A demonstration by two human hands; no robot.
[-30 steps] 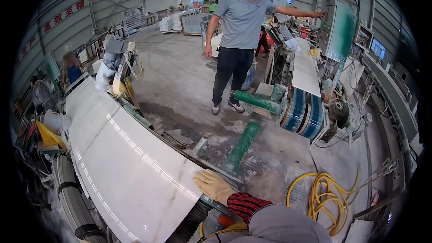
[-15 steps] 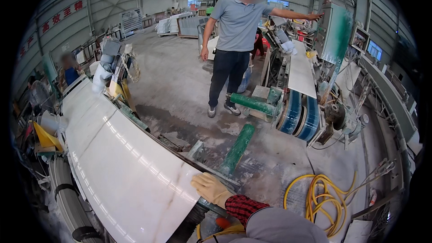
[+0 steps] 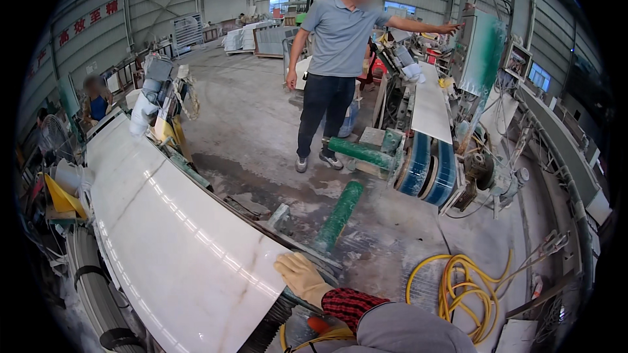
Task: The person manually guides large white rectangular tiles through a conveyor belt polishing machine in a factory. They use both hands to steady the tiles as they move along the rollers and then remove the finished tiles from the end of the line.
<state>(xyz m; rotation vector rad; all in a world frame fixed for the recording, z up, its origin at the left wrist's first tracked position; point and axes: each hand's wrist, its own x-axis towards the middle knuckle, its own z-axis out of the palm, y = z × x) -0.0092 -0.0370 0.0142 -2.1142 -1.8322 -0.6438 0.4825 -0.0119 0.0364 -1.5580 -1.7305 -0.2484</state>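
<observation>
Yellow-gloved hand (image 3: 302, 276) lies flat, fingers together, on white marble slab (image 3: 176, 248) corner

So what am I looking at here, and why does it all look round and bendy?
The picture comes from a camera worn on a person's head, looking down. Its wide lens bends straight edges. At the bottom, one gloved hand rests on the edge of a big white stone slab; which hand it is, I cannot tell. It holds nothing. Beyond lie green rollers, a coiled yellow hose, and another person reaching toward a machine.
</observation>
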